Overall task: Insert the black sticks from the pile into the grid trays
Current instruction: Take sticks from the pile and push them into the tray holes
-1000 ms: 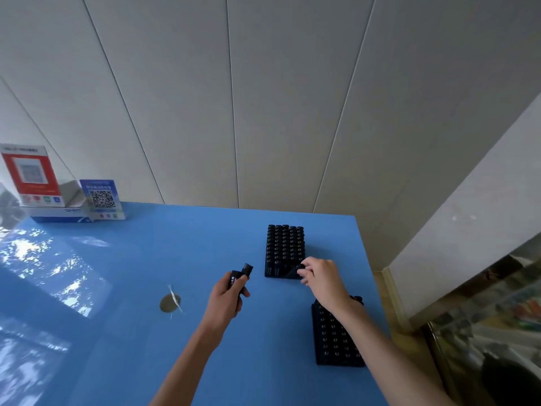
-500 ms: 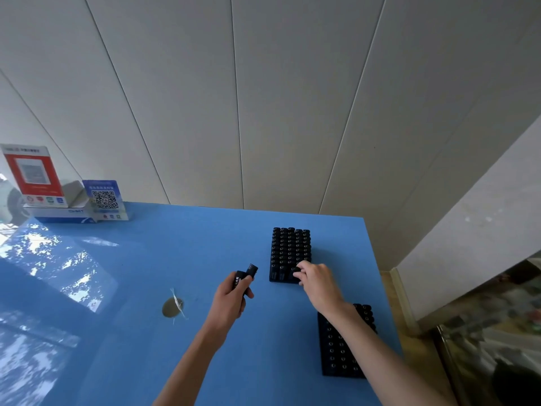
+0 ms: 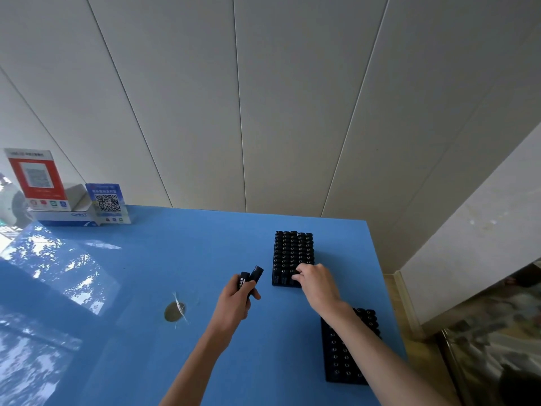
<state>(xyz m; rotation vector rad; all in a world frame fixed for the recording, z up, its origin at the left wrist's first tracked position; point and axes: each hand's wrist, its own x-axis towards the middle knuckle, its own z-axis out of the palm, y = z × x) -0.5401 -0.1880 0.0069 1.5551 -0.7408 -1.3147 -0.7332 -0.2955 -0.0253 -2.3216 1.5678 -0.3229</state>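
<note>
Glossy blue tabletop (image 3: 146, 273) against a pale panelled wall; two QR-code placards (image 3: 108, 203) stand on a flat box at the far left corner, and a small round mark (image 3: 175, 311) sits on the surface left of the hands. Far black grid tray (image 3: 292, 253) lies flat near the right edge, its cells showing ringed stick tops, so it looks nearly full. Right hand (image 3: 317, 284) is down on that tray's near right corner, fingers curled over the last row; probably seating a stick, but the stick itself is hidden under the fingertips, so what it holds I cannot tell. Left hand (image 3: 238, 298) hovers just left of the tray, gripping a couple of short black sticks (image 3: 250, 278) with their ends poking up and out, likely held as ready stock so the right hand can feed from it without reaching away. Second black grid tray (image 3: 345, 353) lies nearer, partly under the right forearm, also showing ringed tops. No loose pile is visible.
</note>
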